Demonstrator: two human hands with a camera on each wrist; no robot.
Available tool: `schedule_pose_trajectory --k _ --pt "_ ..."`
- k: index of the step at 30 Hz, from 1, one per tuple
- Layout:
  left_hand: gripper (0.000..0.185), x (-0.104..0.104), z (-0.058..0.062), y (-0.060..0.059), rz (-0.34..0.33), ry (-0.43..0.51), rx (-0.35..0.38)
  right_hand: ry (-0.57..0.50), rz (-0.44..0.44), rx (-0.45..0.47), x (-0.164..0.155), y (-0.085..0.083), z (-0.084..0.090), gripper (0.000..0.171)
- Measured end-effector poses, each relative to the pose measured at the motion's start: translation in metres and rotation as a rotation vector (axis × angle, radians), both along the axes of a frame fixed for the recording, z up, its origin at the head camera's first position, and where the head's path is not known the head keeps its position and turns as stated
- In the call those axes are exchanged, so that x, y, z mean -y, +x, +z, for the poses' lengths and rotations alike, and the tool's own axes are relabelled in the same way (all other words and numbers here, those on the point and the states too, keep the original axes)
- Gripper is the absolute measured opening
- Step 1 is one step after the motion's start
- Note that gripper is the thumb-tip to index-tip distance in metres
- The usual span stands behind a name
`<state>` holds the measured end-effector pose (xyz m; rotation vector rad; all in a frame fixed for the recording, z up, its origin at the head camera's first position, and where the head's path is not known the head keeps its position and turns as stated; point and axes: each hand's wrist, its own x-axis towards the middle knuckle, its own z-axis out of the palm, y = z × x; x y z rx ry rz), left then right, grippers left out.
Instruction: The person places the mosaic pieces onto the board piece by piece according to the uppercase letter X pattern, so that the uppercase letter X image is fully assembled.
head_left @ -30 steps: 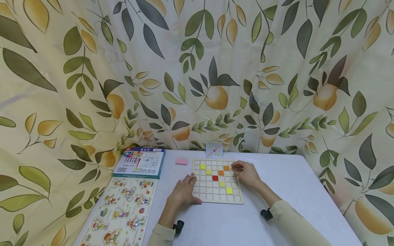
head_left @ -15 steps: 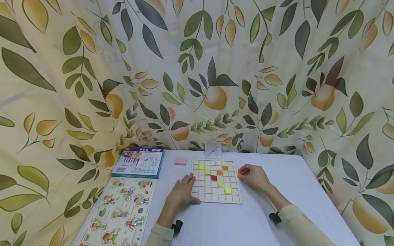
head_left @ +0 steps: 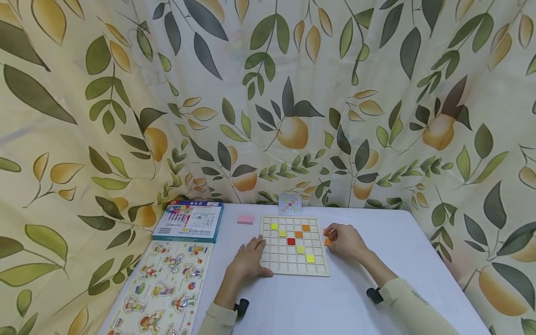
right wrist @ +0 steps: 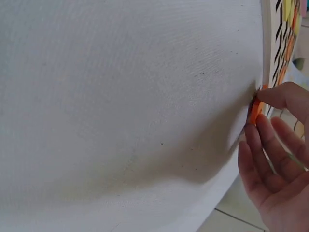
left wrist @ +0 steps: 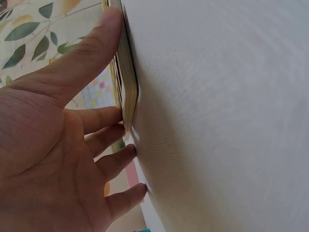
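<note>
A pale square grid board (head_left: 276, 266) lies on the white table, with yellow (head_left: 310, 258), orange (head_left: 306, 228) and red (head_left: 291, 241) square tiles in its cells. My left hand (head_left: 248, 260) rests at its left side, fingers spread; in the left wrist view the thumb (left wrist: 91, 53) lies along the board's edge. Just beyond the right edge, my right hand (head_left: 346, 242) pinches an orange tile (right wrist: 256, 112) between thumb and fingers, low over the table. Orange shows at two spots by these fingertips in the head view; the palm hides the rest.
Behind the board stands a small pattern card (head_left: 290, 204) with coloured squares. A pink block (head_left: 245, 219) sits to the left. Farther left are a flat boxed set (head_left: 188, 221) and a sheet of cartoon figures (head_left: 163, 288). A leaf-print curtain (head_left: 268, 116) hangs behind the table.
My right hand has shifted right, off the board's upper right edge. Orange now shows at two spots by its fingertips, where one showed half a second ago. The left hand stays put.
</note>
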<state>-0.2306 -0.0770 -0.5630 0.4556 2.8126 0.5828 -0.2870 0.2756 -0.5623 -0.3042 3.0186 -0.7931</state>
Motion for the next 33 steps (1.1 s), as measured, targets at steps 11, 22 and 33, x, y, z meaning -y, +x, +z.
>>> schedule_pose_trajectory --k 11,22,33 --pt "0.108 0.002 0.001 -0.002 0.006 0.008 0.002 -0.101 0.016 -0.015 0.025 -0.001 0.012 0.049" --pt "0.108 0.001 -0.001 -0.001 0.007 0.024 0.021 -0.159 0.102 -0.036 0.068 0.004 0.012 0.05" --pt "0.109 0.0 -0.006 -0.005 0.007 -0.017 0.014 -0.175 0.198 -0.042 0.105 0.006 0.006 0.044"
